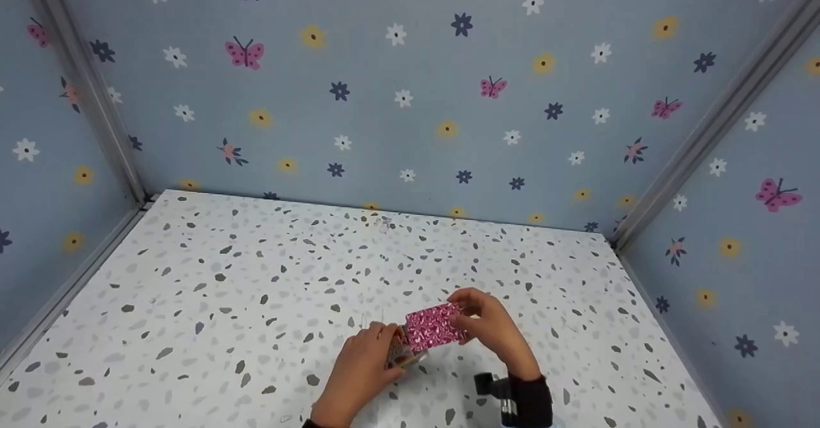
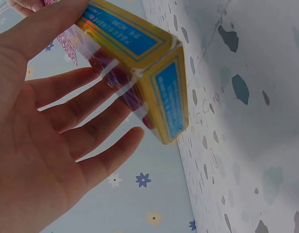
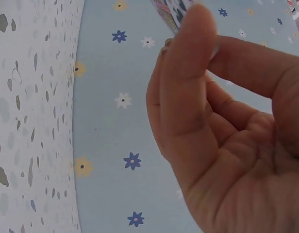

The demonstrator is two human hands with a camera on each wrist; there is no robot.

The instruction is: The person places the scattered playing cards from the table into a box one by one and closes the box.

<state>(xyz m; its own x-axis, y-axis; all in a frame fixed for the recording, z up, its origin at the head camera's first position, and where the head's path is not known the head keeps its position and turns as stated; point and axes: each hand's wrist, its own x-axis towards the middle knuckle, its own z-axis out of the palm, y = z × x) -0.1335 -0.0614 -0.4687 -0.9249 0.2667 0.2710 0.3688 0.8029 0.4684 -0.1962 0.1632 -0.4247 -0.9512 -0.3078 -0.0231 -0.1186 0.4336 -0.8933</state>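
My left hand [image 1: 360, 370] grips a small yellow box with blue label panels [image 2: 161, 94] and a clear plastic side, thumb along one face and fingers at the other in the left wrist view. Dark red contents show through the plastic. In the head view the box [image 1: 400, 353] is partly hidden by that hand. Beside it, my right hand [image 1: 496, 329] pinches a card with a pink and white pattern [image 1: 430, 329] between thumb and fingers. The card's left end overlaps the box there. Only a sliver of the card [image 3: 173, 10] appears in the right wrist view.
Both hands are over a white speckled tabletop [image 1: 269, 287]. Light blue panels [image 1: 384, 63] printed with flowers and butterflies stand at the back and both sides, joined by grey corner posts [image 1: 705, 104]. A black strap with a small mount [image 1: 528, 399] sits on the right wrist.
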